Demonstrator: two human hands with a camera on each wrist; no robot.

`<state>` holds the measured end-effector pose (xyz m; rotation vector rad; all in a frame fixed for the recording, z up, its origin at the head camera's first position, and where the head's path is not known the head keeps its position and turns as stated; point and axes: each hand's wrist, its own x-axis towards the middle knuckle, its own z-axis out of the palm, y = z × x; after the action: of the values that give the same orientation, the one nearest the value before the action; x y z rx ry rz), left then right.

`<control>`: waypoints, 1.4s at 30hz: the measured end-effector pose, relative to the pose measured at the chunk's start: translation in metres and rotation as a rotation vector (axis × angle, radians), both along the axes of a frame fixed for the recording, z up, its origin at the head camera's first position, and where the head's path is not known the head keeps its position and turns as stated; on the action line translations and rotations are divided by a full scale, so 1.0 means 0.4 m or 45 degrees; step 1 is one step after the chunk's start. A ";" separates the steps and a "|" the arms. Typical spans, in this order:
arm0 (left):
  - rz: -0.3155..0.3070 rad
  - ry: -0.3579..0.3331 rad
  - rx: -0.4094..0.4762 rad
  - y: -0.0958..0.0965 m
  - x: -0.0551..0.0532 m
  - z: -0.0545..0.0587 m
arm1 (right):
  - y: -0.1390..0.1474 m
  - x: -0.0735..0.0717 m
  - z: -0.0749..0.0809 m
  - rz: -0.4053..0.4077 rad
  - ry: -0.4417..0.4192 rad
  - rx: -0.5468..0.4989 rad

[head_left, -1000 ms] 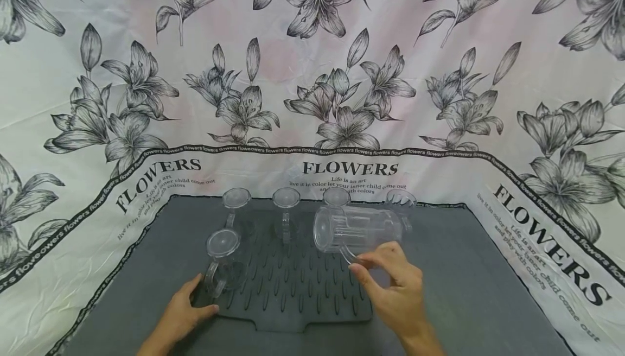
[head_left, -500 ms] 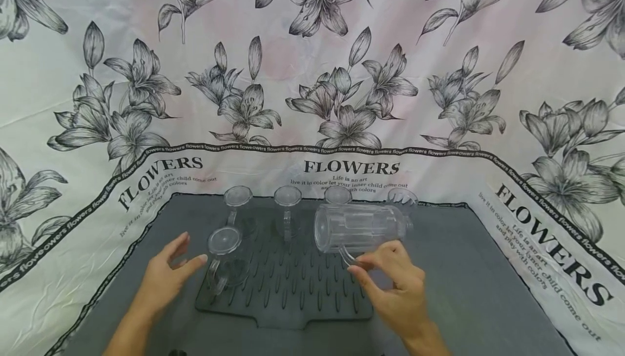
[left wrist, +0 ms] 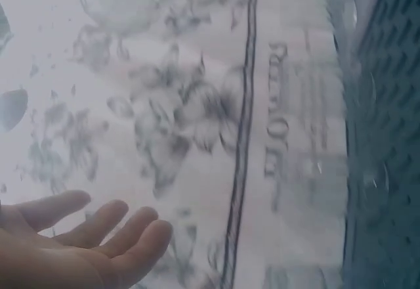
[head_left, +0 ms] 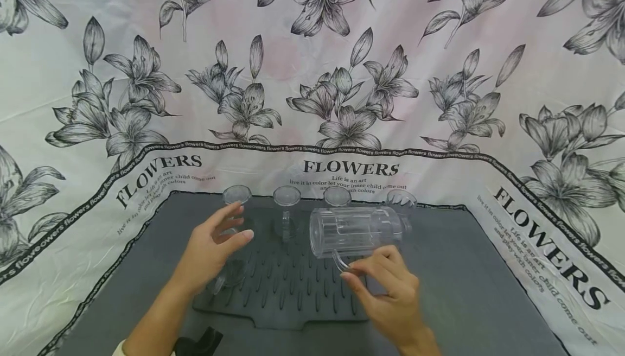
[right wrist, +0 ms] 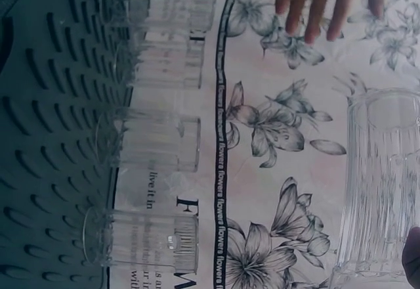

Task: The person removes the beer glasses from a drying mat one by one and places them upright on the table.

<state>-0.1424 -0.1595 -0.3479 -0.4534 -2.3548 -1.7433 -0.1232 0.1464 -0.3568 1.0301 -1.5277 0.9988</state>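
In the head view my right hand (head_left: 390, 296) pinches the handle of a clear ribbed mug (head_left: 356, 230). The mug is held sideways above a dark drying mat (head_left: 293, 312), its round end toward the left. My left hand (head_left: 210, 253) is raised left of it with fingers spread, apart from the held mug. Behind that hand, a front-left mug (head_left: 229, 274) is mostly covered. More clear mugs stand upside down along the back, including one at centre-left (head_left: 287, 197). The right wrist view shows the held mug (right wrist: 380, 184) and the left hand (right wrist: 328, 0).
The ridged mat lies on a grey table surface (head_left: 469, 280). A flower-printed cloth (head_left: 439, 112) rises behind and at both sides. At the back right stands another clear mug (head_left: 401, 198). A black object (head_left: 202, 342) shows beside the left forearm.
My left hand has left the front-left mug's side and risen up and right, in front of that mug. The right hand keeps pinching the held mug's handle, shifting slightly left and down.
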 end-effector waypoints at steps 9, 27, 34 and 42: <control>-0.226 -0.056 0.091 0.102 -0.024 0.037 | -0.005 -0.003 -0.011 -0.026 -0.007 0.013; -0.364 -0.121 0.142 0.197 -0.041 0.050 | -0.024 0.007 -0.007 -0.012 -0.009 0.064; -0.382 -0.156 0.143 0.202 -0.042 0.043 | -0.025 0.006 -0.014 -0.034 -0.015 0.079; -0.324 -0.160 0.147 0.204 -0.046 0.036 | -0.020 -0.008 -0.041 -0.019 -0.021 0.101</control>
<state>-0.1609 -0.0779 -0.3336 -0.6688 -2.3493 -2.0629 -0.1265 0.1386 -0.3732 1.0668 -1.5977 0.9448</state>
